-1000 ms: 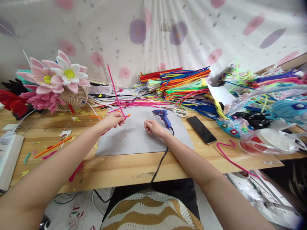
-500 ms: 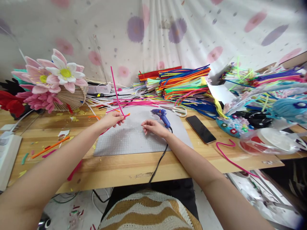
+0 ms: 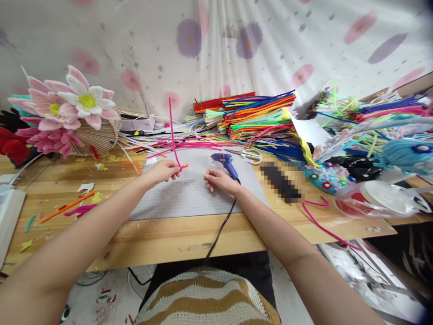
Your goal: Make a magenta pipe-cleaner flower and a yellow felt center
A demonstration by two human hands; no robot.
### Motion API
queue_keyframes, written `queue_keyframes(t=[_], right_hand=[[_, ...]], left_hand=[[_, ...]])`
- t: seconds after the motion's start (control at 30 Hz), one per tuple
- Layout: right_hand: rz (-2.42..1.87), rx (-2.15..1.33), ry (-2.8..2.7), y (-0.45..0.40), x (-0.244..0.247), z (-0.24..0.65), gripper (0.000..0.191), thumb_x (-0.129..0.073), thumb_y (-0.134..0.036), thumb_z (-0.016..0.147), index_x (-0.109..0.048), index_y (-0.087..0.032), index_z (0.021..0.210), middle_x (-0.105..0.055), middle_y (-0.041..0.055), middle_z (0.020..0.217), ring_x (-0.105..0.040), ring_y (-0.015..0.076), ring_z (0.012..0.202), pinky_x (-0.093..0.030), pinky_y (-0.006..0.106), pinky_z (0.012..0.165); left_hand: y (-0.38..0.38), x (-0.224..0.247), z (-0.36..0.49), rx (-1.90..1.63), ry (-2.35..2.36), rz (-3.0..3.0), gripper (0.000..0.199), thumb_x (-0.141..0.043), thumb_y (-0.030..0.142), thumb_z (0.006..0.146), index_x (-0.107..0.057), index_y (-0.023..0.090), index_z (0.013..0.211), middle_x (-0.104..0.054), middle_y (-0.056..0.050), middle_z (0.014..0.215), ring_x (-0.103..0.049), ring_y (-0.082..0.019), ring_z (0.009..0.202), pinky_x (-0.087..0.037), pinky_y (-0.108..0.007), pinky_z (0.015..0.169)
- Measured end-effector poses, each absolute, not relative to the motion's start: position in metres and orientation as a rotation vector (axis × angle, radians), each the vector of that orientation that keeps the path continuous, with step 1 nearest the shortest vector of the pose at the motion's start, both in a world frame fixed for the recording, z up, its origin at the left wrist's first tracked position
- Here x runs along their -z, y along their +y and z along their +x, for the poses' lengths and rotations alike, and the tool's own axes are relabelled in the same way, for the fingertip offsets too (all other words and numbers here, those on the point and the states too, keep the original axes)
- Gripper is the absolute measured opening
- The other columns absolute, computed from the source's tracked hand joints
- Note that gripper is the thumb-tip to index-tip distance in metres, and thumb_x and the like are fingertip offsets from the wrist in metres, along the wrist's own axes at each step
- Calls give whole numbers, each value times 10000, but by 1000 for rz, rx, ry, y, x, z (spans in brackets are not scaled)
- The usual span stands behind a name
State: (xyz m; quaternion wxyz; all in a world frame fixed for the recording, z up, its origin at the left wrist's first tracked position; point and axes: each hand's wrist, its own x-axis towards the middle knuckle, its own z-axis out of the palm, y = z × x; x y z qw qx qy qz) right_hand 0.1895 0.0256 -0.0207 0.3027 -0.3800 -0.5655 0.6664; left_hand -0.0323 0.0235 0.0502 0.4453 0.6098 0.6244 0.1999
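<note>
Pale wood planks form the table, with a grey gridded mat at its middle and yellow scraps scattered on the left. Behind it hangs a white curtain printed with pink and purple flowers. Colourful bundles of pipe cleaners are heaped along the back; large pink and white fabric flowers stand at the left. Below the table, part of a pale floor shows.

Above the mat, the person's left hand pinches the lower end of a pink pipe cleaner, which rises nearly upright from the fingertips, beside a small orange piece. Well apart from it, the right hand is loosely curled just in front of a blue glue gun; whether it grips anything tiny, I cannot tell. White-handled scissors lie behind.

Compared with half a second ago, the pink pipe cleaner leans less to the left, the left hand sits a little further right over the mat, and the right fingers are more curled.
</note>
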Motion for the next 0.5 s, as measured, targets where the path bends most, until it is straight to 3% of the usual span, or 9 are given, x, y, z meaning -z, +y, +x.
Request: queue_keyframes(t=[0.1,0.2,0.37,0.5], right_hand=[[-878,-1846,-1407,25,19,192,354,-696,-429,630,-496,-162,751,-541,-22,652,-562,91,593,-451,195,455],[-861,-1923,-1335,24,18,191,362,-716,-417,615,-493,-155,725,-544,-24,632,-562,86,572,-435,179,429],[-870,-2037,-1241,25,17,187,418,-713,-479,600,-455,-157,666,-503,-56,529,-496,53,445,-366,156,355],[-860,-2052,-1225,26,17,181,419,-704,-490,609,-461,-157,683,-510,-60,508,-474,42,411,-356,151,348]], left_hand=[[28,-39,-26,-425,1623,1542,148,-562,302,662,-565,169,597,-622,-40,644,-529,-130,525,-330,-230,456],[24,-32,-21,-377,1775,1673,117,-598,302,642,-586,187,623,-631,-48,658,-566,-175,614,-371,-254,530],[-4,-40,-1,-678,1905,2146,239,-551,286,722,-604,181,930,-612,-116,987,-549,-243,945,-397,-317,770],[-18,-38,20,-776,1553,1994,252,-528,341,761,-604,191,949,-635,-65,951,-583,-174,821,-427,-283,740]])
